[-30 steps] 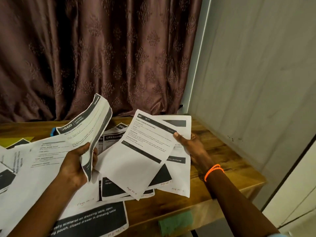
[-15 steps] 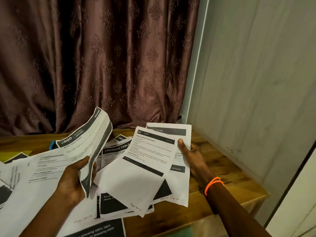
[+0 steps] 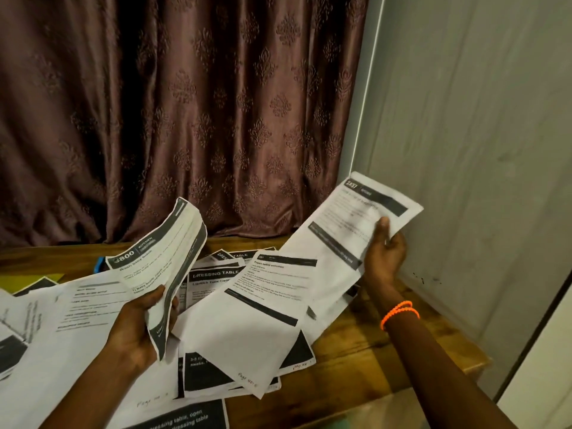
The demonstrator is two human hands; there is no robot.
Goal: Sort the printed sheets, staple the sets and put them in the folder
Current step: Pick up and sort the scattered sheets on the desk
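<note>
The left hand (image 3: 140, 326) was closed around a bent bundle of printed sheets (image 3: 168, 267), the thumb laid across the front and the fingers curled behind; the bundle was held upright above the table, and its top page bore a dark header reading "3800" and "KITCHEN". The right hand (image 3: 383, 258) was closed on a single sheet (image 3: 349, 230), pinched at its right edge with the thumb on the printed face. This sheet was raised clear of the table and tilted toward the grey wall (image 3: 464, 134); its print was blurred, and only a dark header band could be made out. An orange bracelet (image 3: 399, 312) was worn on the right wrist.

Between the two hands a loose sheet (image 3: 263, 320) lay slanted on top of the others, a handwritten page note being visible near its lower corner. Beneath and around it further printed sheets (image 3: 213, 280) were spread in overlapping disorder, one headed "DRESSING TABLE". More pages (image 3: 62, 320) were strewn over the left part of the wooden table (image 3: 371, 360). A blue object (image 3: 99, 264), mostly hidden behind the held bundle, and a yellow item (image 3: 31, 278) were seen at the far left; neither could be identified. A patterned brown curtain (image 3: 185, 119) hung behind the table.
</note>
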